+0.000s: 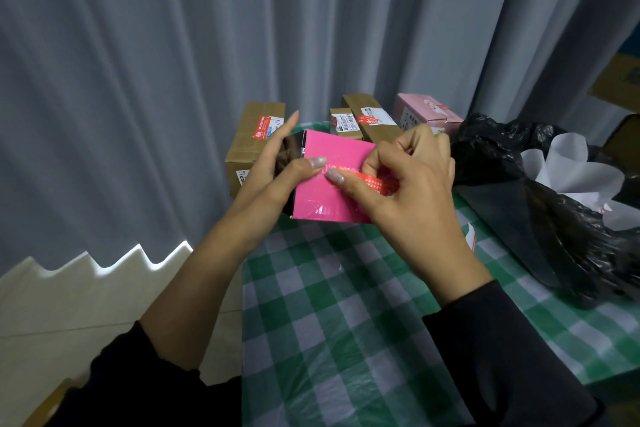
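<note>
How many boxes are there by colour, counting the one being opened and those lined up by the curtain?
Bright pink box, held by the left hand, its red tape strip pinched by the right hand: 1
Brown cardboard boxes: 3
Pale pink box: 1
Total: 5

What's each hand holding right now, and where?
Left hand grips the pink box by its left end; right hand pinches the red tape strip on its face.

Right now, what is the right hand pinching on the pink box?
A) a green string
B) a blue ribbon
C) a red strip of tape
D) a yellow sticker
C: the right hand pinches a red strip of tape lying across the pink box, which the left hand holds.
</note>
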